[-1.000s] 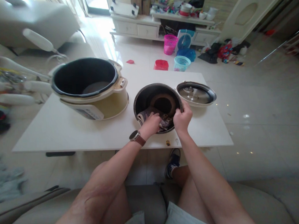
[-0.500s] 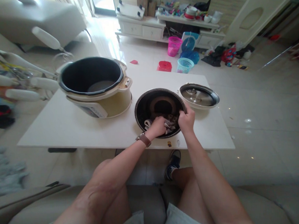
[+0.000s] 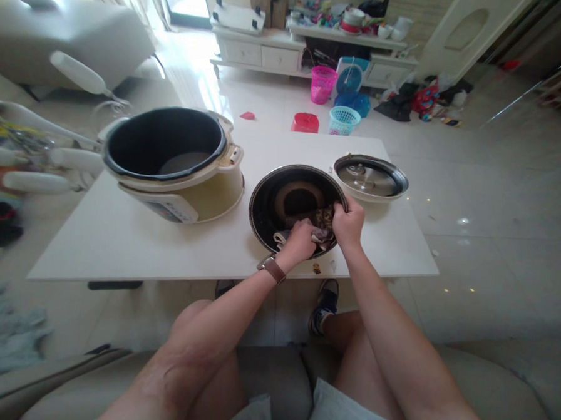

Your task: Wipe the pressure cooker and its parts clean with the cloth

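Note:
A dark round inner pot [image 3: 280, 200] is tilted toward me on the white table [image 3: 207, 251]. My right hand [image 3: 349, 224] is closed on its right rim. Inside the pot, my left hand [image 3: 301, 239] grips a crumpled patterned cloth [image 3: 320, 234] and presses it to the near wall; its fingertips are partly hidden. Left of the pot stands the cream pressure cooker body [image 3: 209, 198], its top uncovered. The round lid [image 3: 377, 178] lies with its metal inner side up, to the right of the pot.
Two small stickers [image 3: 316, 268] are at the table's near edge. Beyond the table, a pink basket [image 3: 323, 84], a light blue basket [image 3: 343, 120] and a red bin [image 3: 305, 122] stand on the floor. White lamp arms [image 3: 78, 71] reach in at the left.
My left hand has shifted slightly right and down inside the pot with the cloth, which shows more of its patterned part. My right hand keeps its hold on the rim.

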Action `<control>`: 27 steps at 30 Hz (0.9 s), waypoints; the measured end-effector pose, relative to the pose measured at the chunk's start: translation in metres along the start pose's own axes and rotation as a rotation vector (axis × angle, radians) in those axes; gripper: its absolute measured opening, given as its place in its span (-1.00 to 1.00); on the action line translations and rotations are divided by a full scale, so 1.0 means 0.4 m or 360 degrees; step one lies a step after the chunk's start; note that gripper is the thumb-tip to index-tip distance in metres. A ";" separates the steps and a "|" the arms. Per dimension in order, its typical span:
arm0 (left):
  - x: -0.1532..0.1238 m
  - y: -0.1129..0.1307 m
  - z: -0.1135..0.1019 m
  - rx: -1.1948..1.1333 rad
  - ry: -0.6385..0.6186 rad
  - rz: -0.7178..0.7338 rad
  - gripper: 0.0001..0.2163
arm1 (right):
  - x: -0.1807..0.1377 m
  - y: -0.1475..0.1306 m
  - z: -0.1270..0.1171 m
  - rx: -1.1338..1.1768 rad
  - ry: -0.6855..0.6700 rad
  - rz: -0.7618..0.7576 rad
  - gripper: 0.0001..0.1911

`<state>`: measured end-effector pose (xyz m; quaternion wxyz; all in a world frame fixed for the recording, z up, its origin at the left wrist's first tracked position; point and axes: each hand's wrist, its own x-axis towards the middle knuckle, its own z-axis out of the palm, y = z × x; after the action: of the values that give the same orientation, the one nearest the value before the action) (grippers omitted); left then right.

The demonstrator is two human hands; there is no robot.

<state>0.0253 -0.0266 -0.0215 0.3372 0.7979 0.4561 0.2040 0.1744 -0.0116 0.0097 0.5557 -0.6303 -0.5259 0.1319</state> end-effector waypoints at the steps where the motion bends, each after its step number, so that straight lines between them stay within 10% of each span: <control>1: -0.004 -0.008 -0.001 0.0134 -0.0064 0.0024 -0.66 | 0.006 0.003 -0.006 -0.0014 -0.0012 0.0003 -0.61; 15: -0.007 -0.039 -0.037 0.0589 -0.0270 0.0051 -0.68 | 0.030 0.012 -0.040 0.0050 -0.0104 0.0000 -0.51; 27: 0.025 0.019 0.006 -0.0985 0.0406 -0.0340 -0.74 | -0.028 -0.028 0.015 0.0059 0.0044 -0.0109 -0.48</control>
<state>0.0366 -0.0215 -0.0175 0.5229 0.5737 0.4919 0.3943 0.1593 -0.0193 0.0123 0.5787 -0.6032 -0.5370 0.1139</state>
